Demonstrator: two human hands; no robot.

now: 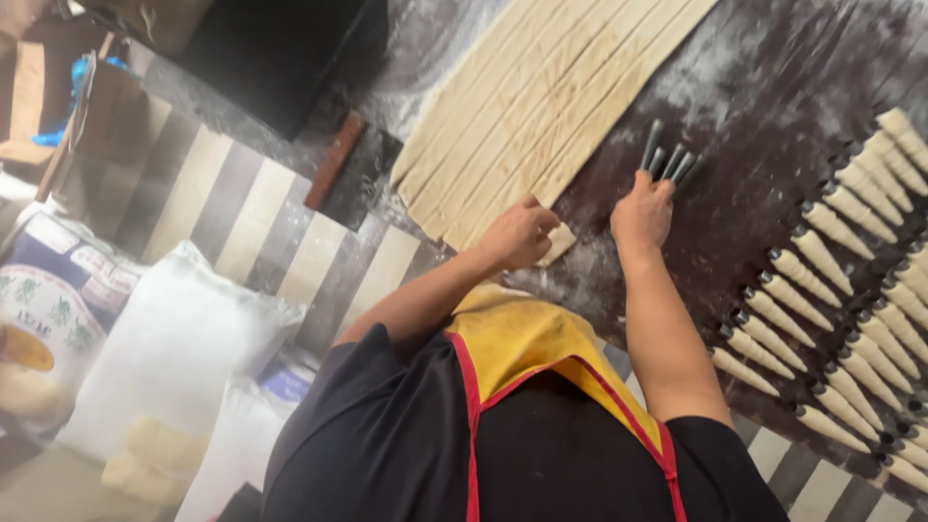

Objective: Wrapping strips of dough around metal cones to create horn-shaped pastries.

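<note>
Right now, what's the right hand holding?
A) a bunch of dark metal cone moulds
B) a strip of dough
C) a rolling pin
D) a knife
A: the right hand grips a bunch of dark metal cone moulds that fan out above its fingers, over the dark floured table; the left hand is the one on the end of a pale cut dough strip.
</note>
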